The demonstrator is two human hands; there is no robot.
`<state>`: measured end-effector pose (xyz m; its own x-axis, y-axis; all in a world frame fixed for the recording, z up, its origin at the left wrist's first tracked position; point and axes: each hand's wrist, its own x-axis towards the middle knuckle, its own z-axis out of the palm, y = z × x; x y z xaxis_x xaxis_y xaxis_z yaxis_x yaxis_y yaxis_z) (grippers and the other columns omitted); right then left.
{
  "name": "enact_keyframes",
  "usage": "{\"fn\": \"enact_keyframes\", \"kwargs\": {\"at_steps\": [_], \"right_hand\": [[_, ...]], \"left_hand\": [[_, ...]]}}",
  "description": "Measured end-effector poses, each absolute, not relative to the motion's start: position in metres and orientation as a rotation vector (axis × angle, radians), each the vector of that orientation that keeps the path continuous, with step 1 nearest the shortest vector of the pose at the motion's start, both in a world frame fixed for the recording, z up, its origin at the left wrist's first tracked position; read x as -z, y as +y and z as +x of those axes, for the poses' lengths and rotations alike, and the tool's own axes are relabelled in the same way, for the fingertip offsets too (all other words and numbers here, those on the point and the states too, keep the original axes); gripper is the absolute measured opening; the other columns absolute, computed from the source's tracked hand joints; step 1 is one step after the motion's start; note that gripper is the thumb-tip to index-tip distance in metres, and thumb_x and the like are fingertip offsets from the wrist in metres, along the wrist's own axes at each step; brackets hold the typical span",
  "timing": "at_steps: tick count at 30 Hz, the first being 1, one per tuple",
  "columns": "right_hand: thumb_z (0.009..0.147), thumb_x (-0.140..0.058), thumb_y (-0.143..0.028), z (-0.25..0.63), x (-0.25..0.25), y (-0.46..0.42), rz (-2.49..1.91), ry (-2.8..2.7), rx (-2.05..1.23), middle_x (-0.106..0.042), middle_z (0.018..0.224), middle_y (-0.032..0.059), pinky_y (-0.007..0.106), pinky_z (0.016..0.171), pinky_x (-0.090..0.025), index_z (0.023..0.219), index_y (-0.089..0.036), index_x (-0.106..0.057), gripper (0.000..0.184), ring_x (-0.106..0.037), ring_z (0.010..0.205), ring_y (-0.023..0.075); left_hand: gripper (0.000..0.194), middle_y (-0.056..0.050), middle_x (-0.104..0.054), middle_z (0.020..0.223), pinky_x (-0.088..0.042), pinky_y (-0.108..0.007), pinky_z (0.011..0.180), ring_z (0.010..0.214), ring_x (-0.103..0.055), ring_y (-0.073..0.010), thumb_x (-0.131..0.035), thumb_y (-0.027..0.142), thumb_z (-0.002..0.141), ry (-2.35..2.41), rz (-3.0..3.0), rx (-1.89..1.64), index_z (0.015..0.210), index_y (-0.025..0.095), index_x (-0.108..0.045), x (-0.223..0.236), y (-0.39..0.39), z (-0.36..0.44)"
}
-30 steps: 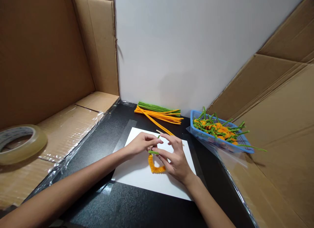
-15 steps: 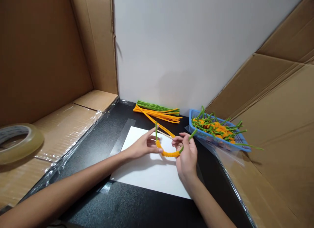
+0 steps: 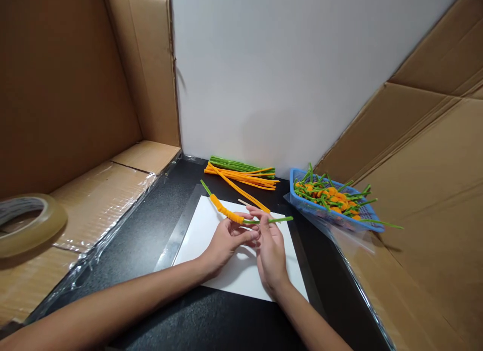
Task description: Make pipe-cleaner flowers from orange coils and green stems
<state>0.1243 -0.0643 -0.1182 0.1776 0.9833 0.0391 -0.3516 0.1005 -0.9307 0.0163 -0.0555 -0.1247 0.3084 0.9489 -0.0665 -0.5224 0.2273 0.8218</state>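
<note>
While the left hand (image 3: 226, 243) and right hand (image 3: 270, 253) pinched an orange-wrapped pipe cleaner (image 3: 226, 210), both grips were narrow. White paper (image 3: 199, 225) lay beneath them.

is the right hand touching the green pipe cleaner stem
Touching: the head view shows the fingers of the right hand pressed on the green pipe cleaner stem, just beyond the orange coil.

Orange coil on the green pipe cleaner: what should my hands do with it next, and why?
Probably bend the orange coil into a tight curve. It runs straight along the green pipe cleaner, held between your left hand and right hand, while the pieces in the blue plastic basket look bunched, with green ends sticking out.
</note>
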Motion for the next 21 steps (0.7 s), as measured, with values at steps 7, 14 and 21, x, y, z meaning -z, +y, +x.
{"fn": "enact_keyframes", "kwargs": {"at_steps": [7,14,21], "right_hand": [[0.097,-0.052,-0.047,0.131,0.127,-0.061,-1.071,-1.18,-0.93,-0.071,0.112,0.0086,0.038,0.094,-0.046,0.096,-0.021,-0.074,0.035,-0.062,0.107,0.0234],[0.095,-0.053,-0.049,0.135,0.128,-0.059,-1.106,-1.196,-0.872,-0.071,0.103,0.0082,0.034,0.082,-0.048,0.087,-0.02,-0.073,0.036,-0.062,0.097,0.022],[0.094,-0.054,-0.051,0.137,0.128,-0.059,-1.118,-1.193,-0.847,-0.07,0.101,0.0089,0.031,0.075,-0.047,0.076,-0.019,-0.07,0.04,-0.062,0.093,0.021]], "left_hand": [[0.038,-0.002,-0.065,0.072,-0.047,-0.021,0.063,0.066,-0.059,-0.0107,-0.087,0.039,0.067,0.725,0.857,-1.183,0.084,0.01,-0.069,0.126,-0.027,-0.003],[0.038,0.0,-0.059,0.068,-0.038,-0.02,0.057,0.062,-0.05,-0.0082,-0.088,0.038,0.064,0.701,0.867,-1.179,0.08,0.01,-0.068,0.124,-0.014,-0.01],[0.031,0.002,-0.054,0.067,-0.036,-0.017,0.055,0.06,-0.046,-0.0055,-0.085,0.035,0.07,0.684,0.824,-1.191,0.077,0.011,-0.066,0.128,-0.007,-0.016]]}}
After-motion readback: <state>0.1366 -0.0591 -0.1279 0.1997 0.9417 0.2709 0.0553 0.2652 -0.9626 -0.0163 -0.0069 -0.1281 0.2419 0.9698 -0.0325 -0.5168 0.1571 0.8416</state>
